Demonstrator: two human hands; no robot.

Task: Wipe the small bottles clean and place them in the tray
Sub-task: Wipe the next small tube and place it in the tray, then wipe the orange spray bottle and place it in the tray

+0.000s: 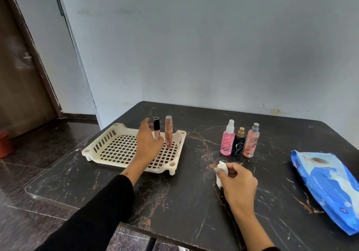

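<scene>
A cream slotted tray lies on the dark marble table. Upright in its far right corner stand a black-capped tube and a rose-gold tube. My left hand reaches over the tray and its fingers curl round the lower part of the black-capped tube. My right hand hovers near the table's middle and pinches a crumpled white wipe. Behind it stand three small bottles in a row: a pink spray bottle, a black bottle with a gold cap and a peach spray bottle.
A blue pack of wet wipes lies at the table's right edge. A pale wall runs behind the table, and a brown door stands at the left. The table's left edge drops to a dark floor.
</scene>
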